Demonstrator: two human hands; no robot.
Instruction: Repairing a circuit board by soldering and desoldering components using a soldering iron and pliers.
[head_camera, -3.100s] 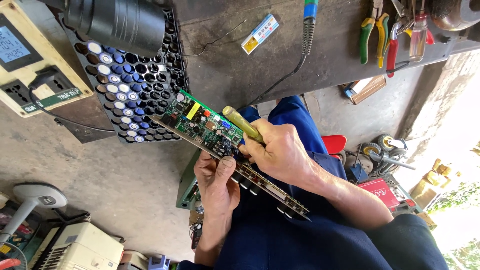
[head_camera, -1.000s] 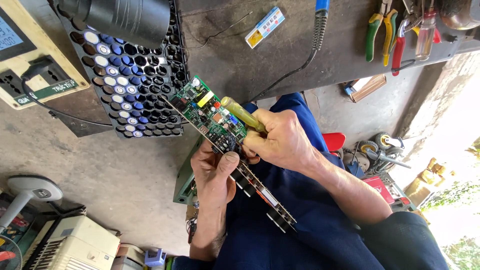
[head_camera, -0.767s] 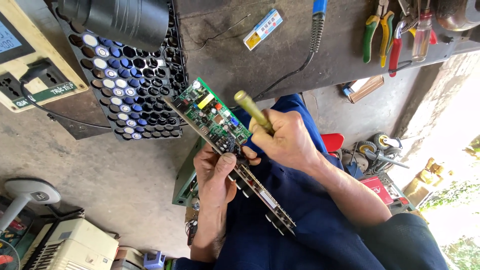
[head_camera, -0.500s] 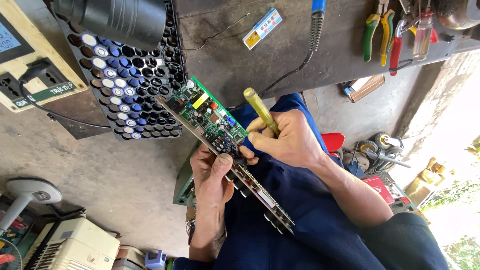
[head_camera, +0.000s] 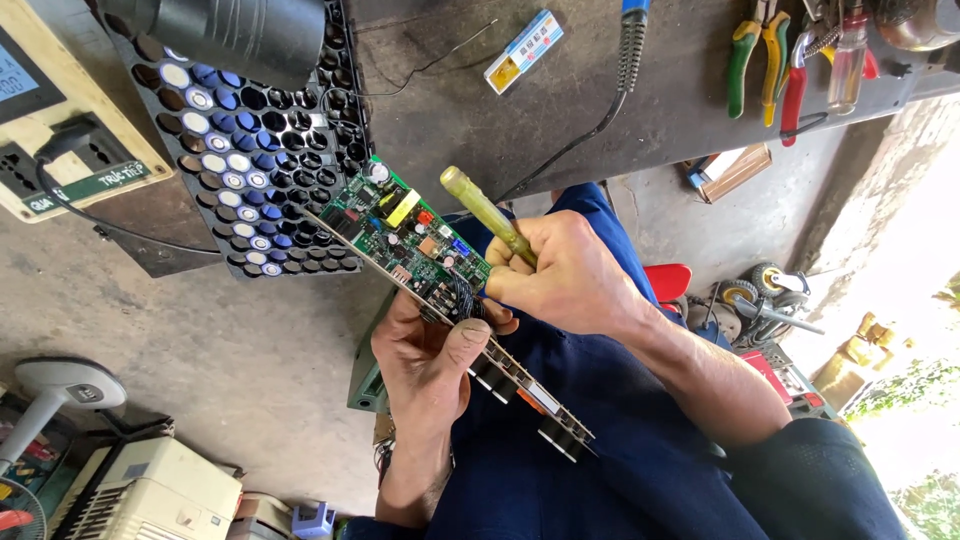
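- Head view: the left hand is closed around the long green printed circuit board, thumb pressed on its upper face.
- The board sits tilted above the lap in blue trousers.
- The right hand is clenched on a yellow translucent-handled screwdriver, its tip hidden at the board.
- A black honeycomb cell holder lies just behind.

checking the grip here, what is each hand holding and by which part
The left hand holds the green circuit board near its middle, thumb on the edge. The right hand grips a yellow-handled screwdriver low on its handle.
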